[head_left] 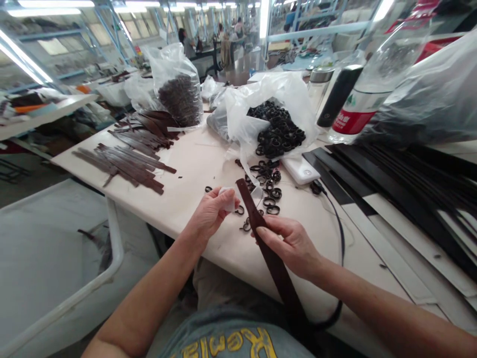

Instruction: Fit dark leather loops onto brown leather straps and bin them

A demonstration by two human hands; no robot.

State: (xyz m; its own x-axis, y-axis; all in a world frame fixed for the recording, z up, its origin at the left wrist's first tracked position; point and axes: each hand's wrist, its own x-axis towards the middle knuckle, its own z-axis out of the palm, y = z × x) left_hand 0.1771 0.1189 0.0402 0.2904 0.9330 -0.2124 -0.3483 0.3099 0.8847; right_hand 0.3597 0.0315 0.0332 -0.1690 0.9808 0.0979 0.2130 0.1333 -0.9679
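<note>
My right hand (288,243) is closed round a dark brown leather strap (278,271) that runs from my lap up over the table edge, its tip near the loose rings. My left hand (213,211) is closed on a small white piece (228,198) just left of the strap's tip, with a small dark loop (239,211) at its fingertips. Several black loops (267,184) lie scattered on the table just beyond both hands.
A white plastic bag (242,117) holds a heap of black loops (278,130). Brown straps (126,164) lie stacked at the left, long black straps (402,179) at the right. A white power bank (301,170), bottles (367,94) and a grey bin (55,258) are nearby.
</note>
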